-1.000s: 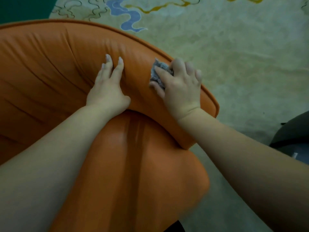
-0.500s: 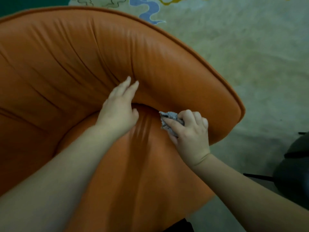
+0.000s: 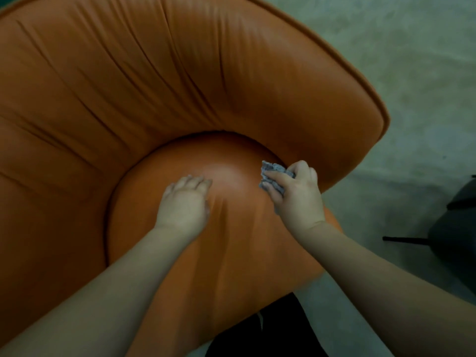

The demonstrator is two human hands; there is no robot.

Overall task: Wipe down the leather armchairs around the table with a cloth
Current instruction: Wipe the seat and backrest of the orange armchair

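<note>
An orange leather armchair (image 3: 159, 81) fills the view on pale carpet (image 3: 425, 73), a dark object (image 3: 461, 228), perhaps another chair, at the right edge. The left hand (image 3: 184, 202) rests flat on the seat cushion (image 3: 231, 253), fingers straight. The right hand (image 3: 298, 194) has its grip closed round a crumpled grey cloth (image 3: 273, 176), pressed against the cushion's rear right.

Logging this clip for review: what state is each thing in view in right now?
Orange leather armchair: upright, backrest creased.
Seat cushion: dented and wrinkled under the left hand.
Grey cloth: crumpled, pressed on the cushion's right edge.
Right hand: fingers curled round the cloth.
Left hand: flat on the cushion, holding nothing.
</note>
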